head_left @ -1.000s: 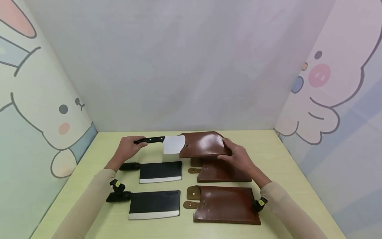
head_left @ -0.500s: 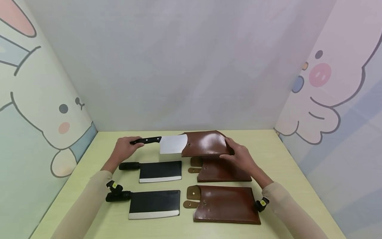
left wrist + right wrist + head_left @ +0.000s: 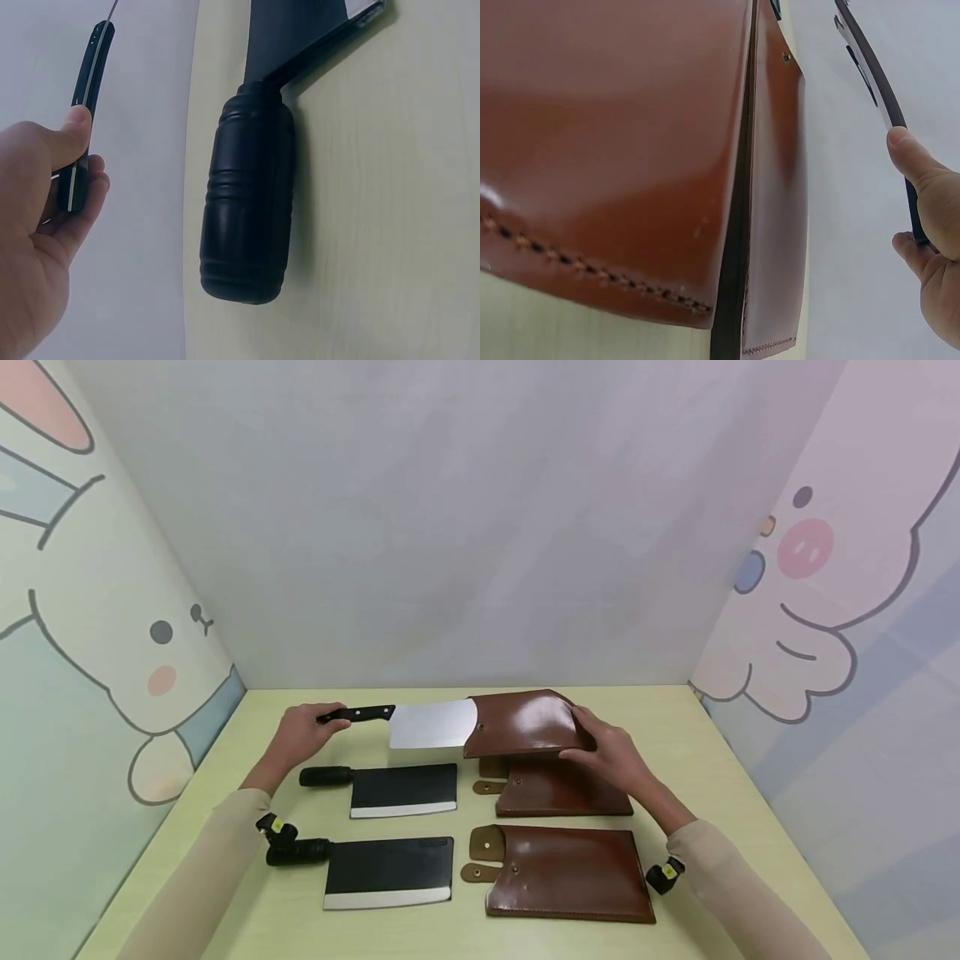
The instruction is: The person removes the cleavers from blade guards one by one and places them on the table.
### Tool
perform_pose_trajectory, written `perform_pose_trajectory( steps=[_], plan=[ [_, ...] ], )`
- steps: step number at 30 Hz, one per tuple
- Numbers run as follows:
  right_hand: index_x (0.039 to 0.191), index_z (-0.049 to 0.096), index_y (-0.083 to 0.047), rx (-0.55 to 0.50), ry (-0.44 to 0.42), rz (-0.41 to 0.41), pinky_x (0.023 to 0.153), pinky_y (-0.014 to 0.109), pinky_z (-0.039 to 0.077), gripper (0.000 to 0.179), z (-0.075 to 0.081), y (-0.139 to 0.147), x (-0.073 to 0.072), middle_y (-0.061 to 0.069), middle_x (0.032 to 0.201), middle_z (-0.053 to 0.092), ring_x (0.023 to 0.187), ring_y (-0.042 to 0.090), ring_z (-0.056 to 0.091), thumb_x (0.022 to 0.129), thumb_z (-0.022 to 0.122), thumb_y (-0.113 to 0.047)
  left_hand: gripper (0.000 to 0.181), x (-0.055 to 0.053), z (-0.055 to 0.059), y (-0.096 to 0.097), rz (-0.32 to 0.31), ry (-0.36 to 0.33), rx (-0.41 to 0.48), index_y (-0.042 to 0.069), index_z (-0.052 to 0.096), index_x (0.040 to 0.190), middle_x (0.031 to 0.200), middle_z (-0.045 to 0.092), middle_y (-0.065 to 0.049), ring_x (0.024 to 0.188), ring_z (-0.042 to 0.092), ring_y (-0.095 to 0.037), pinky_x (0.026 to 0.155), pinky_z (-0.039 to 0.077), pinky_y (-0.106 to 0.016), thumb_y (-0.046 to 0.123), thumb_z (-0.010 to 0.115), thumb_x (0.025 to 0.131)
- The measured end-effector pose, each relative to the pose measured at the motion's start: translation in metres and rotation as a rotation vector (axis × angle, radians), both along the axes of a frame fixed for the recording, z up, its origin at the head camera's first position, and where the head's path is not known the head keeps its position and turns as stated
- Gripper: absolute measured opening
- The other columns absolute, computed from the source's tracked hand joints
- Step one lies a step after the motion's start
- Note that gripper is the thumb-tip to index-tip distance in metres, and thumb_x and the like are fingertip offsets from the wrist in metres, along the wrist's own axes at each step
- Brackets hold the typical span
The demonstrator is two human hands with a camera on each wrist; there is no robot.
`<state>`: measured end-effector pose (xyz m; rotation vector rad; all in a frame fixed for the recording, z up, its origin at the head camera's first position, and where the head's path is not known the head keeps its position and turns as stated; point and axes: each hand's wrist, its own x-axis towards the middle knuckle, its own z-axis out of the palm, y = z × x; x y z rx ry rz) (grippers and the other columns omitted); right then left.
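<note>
In the head view my left hand grips the black riveted handle of a cleaver near its butt end. The cleaver's bright blade reaches partly into the mouth of a brown leather sheath, which hides the rest of it. Held at its far right end by my right hand, the sheath is raised above the table. From the left wrist view, thumb and fingers pinch the cleaver handle. The right wrist view has thumb and fingers on both sides of the thin sheath edge.
Two black-bladed cleavers, one farther and one nearer, lie on the pale table. To their right are two more brown sheaths, the farther partly under the raised one, the nearer with straps leftward. A wall stands behind.
My left hand has drawn leftward with the cleaver, and more of its blade shows outside the sheath. My right hand and the sheath have shifted slightly right.
</note>
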<state>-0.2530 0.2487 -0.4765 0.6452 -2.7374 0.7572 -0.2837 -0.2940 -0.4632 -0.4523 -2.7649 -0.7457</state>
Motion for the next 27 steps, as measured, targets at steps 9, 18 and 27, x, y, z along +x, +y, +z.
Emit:
perform_pose_trajectory(
  steps=[9, 18, 27],
  plan=[
    [0.156, 0.039, -0.002, 0.003, 0.02, -0.005, 0.101, 0.058, 0.047, 0.091, 0.001, 0.005, 0.0, 0.024, 0.154, 0.046, 0.133, 0.045, 0.052, 0.085, 0.084, -0.035, 0.034, -0.001, 0.0, -0.004, 0.014, -0.01, -0.006, -0.001, 0.073, 0.119, 0.089, 0.073, -0.015, 0.058, 0.045, -0.015, 0.058, 0.036, -0.033, 0.024, 0.073, 0.097],
    [0.156, 0.039, -0.002, -0.002, 0.058, 0.0, 0.099, 0.059, 0.048, 0.091, 0.002, 0.015, -0.004, 0.027, 0.153, 0.046, 0.133, 0.046, 0.052, 0.085, 0.084, -0.036, 0.032, 0.0, 0.003, -0.011, 0.028, -0.013, -0.021, -0.002, 0.072, 0.119, 0.086, 0.071, -0.013, 0.059, 0.046, -0.017, 0.059, 0.036, -0.034, 0.021, 0.072, 0.097],
    [0.155, 0.04, 0.0, 0.0, 0.073, 0.002, 0.098, 0.059, 0.049, 0.09, 0.007, 0.025, -0.01, 0.026, 0.152, 0.047, 0.13, 0.047, 0.054, 0.085, 0.085, -0.031, 0.03, -0.002, 0.005, -0.021, 0.029, 0.009, -0.029, -0.002, 0.072, 0.117, 0.08, 0.068, -0.011, 0.058, 0.044, -0.017, 0.057, 0.034, -0.034, 0.021, 0.072, 0.098]
  ],
)
